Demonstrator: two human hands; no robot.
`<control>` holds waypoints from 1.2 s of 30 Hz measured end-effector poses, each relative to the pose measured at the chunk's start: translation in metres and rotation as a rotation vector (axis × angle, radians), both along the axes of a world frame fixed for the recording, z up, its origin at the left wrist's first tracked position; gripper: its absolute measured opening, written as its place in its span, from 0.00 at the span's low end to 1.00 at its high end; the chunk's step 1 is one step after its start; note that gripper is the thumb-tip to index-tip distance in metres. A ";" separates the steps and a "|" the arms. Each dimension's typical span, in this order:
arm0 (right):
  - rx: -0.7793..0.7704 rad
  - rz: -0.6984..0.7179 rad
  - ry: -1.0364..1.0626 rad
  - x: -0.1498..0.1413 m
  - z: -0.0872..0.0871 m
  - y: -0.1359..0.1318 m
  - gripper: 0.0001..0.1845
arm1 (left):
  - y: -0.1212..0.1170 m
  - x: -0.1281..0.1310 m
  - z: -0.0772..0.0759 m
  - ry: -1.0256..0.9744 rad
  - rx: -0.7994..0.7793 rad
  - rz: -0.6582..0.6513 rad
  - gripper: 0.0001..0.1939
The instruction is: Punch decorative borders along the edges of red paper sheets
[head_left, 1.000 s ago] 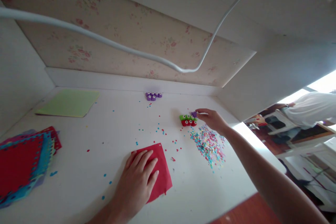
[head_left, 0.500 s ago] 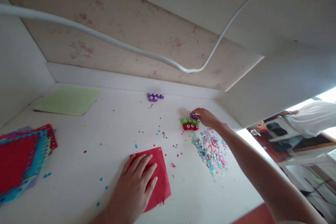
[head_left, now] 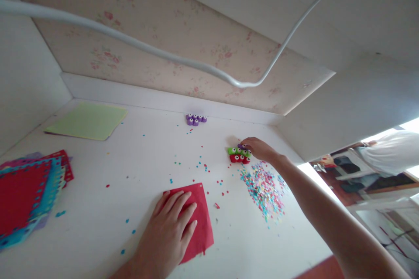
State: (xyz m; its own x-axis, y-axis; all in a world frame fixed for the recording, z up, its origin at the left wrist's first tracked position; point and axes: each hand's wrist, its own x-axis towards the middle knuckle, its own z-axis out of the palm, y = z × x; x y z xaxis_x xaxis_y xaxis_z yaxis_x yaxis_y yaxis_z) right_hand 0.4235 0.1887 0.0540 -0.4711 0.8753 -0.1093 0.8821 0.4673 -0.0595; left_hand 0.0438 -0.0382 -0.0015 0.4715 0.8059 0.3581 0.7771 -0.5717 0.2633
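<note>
My left hand [head_left: 167, 229] lies flat with fingers spread on a red sheet of paper [head_left: 200, 226], which has a small hole near its top corner. At the right, my right hand [head_left: 261, 149] has its fingers closed on a small purple craft punch [head_left: 242, 146], right behind a row of green punches [head_left: 233, 151]. Red punches [head_left: 235, 158] stand in front of the green ones, touching them. Several more purple punches [head_left: 195, 120] are grouped by the back wall. My fingers partly cover the held punch.
A heap of coloured paper confetti [head_left: 265, 192] lies below my right forearm, with loose bits scattered over the white tabletop [head_left: 131, 165]. Pale green sheets [head_left: 88, 120] and a stack of punched coloured sheets [head_left: 24, 200] lie left. A white cable [head_left: 147, 48] hangs across; a person [head_left: 386, 152] is far right.
My right hand has brought the purple punch from over the green row to just behind it and lowered it. My left hand stays on the red paper. The view has shifted slightly.
</note>
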 end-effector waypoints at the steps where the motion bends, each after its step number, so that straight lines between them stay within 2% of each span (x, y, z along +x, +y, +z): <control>1: 0.013 -0.013 -0.004 -0.001 0.001 0.000 0.20 | 0.000 0.000 0.000 -0.003 -0.003 0.002 0.17; 6: 0.082 -0.050 -0.003 -0.026 0.007 0.008 0.20 | -0.001 0.000 -0.003 -0.031 -0.004 0.008 0.17; 10: 0.107 -0.020 0.041 -0.077 0.006 0.023 0.20 | -0.002 0.002 -0.003 -0.077 -0.019 0.027 0.16; 15: 0.126 0.019 0.100 -0.149 -0.004 0.053 0.20 | -0.003 0.007 0.000 -0.190 0.005 0.086 0.12; 20: 0.128 0.046 0.123 -0.194 -0.013 0.074 0.25 | -0.002 0.005 0.003 -0.216 0.067 0.082 0.13; 24: 0.088 0.024 0.101 -0.204 -0.017 0.078 0.21 | 0.004 -0.002 0.010 -0.184 0.025 0.112 0.15; 30: 0.051 -0.015 0.152 -0.199 -0.013 0.067 0.11 | 0.015 -0.009 0.011 -0.106 -0.104 0.226 0.20; 33: 0.020 -0.054 0.223 -0.196 -0.016 0.050 0.11 | 0.016 -0.008 0.011 -0.091 -0.144 0.238 0.21; 36: 0.009 -0.105 0.338 -0.190 -0.022 0.015 0.13 | 0.015 -0.008 0.014 -0.090 -0.177 0.234 0.21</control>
State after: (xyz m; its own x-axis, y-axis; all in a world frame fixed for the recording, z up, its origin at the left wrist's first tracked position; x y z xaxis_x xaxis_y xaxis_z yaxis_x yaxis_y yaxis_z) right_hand 0.2334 0.2041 0.0317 -0.3864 0.9212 0.0456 0.8565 0.3768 -0.3529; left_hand 0.0358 -0.0232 0.0125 0.2384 0.9424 0.2348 0.8512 -0.3191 0.4166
